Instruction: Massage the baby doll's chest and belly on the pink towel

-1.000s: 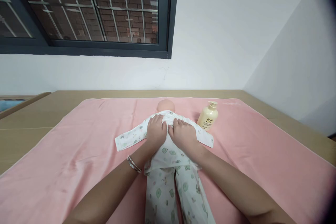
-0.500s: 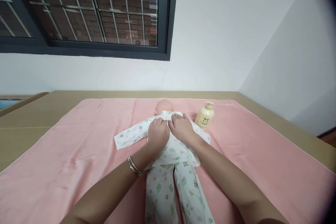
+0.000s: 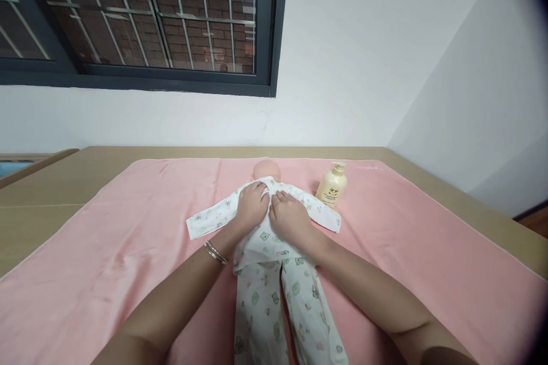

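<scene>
A baby doll lies on its back, its bald head (image 3: 266, 170) toward the wall. It wears a white printed baby shirt (image 3: 265, 242) with both sleeves spread sideways, and matching trousers (image 3: 259, 302). My left hand (image 3: 252, 204) is closed on the cloth at the upper chest, near the neckline. Close beside it, my right hand (image 3: 290, 215) has its fingers curled on the shirt's front edge along the middle. The fingertips of both hands are partly hidden, and so is whatever fastening lies under them. A bracelet (image 3: 215, 252) circles my left wrist.
A pale yellow pump bottle (image 3: 332, 185) stands on the pink sheet (image 3: 149, 217), just beyond the right sleeve. The sheet covers a tan padded surface (image 3: 47, 222) that meets the white wall (image 3: 342, 68). Above is a dark-framed window (image 3: 180, 82) with metal bars.
My right hand has slid down from the upper chest, and its fingers are now more curled at the shirt's middle. My left hand has shifted slightly up and left.
</scene>
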